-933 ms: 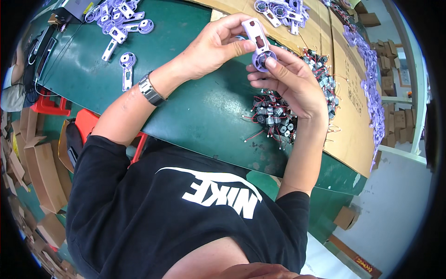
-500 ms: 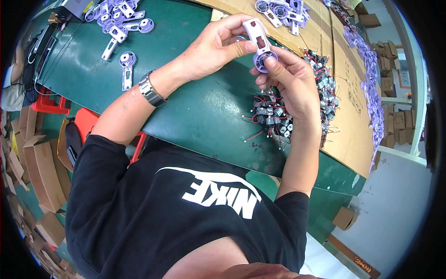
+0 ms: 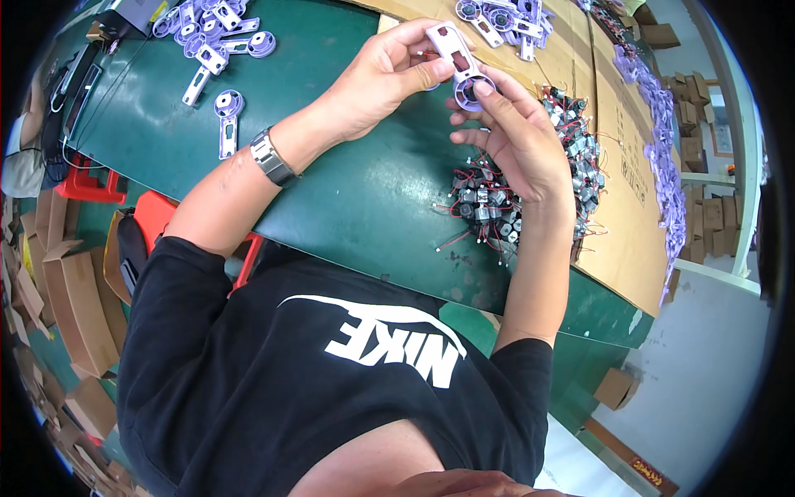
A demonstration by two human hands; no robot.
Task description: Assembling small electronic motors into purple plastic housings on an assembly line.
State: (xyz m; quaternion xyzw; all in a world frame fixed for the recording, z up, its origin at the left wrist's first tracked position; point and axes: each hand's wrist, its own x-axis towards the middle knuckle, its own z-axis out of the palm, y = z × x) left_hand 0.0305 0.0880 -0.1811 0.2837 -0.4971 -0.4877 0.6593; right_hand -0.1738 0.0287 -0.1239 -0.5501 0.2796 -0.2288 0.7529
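Note:
A pale purple plastic housing [image 3: 460, 60], long with cut-out windows and a round ring end, is held up above the table between my hands. My left hand [image 3: 373, 83] pinches its long part from the left, thumb in front. My right hand [image 3: 526, 137] grips the ring end, thumb on the ring's front and index finger behind; its lower fingers hang loosely apart. Below and beside my right hand lies a heap of small black-and-silver motor-like parts [image 3: 484, 203] with thin red and black wires. Whether a part sits inside the ring is hard to make out.
More purple housings are piled at the back left [image 3: 211, 33] and back right [image 3: 530, 29] of the green table [image 3: 348, 207]. One housing [image 3: 228, 124] lies alone near my left forearm. Cardboard [image 3: 621, 166] covers the right side. A red stool [image 3: 153, 217] stands below the near edge.
The housing has risen slightly and tilted, its ring end shifting up and right. My right hand's lower fingers have spread farther from it.

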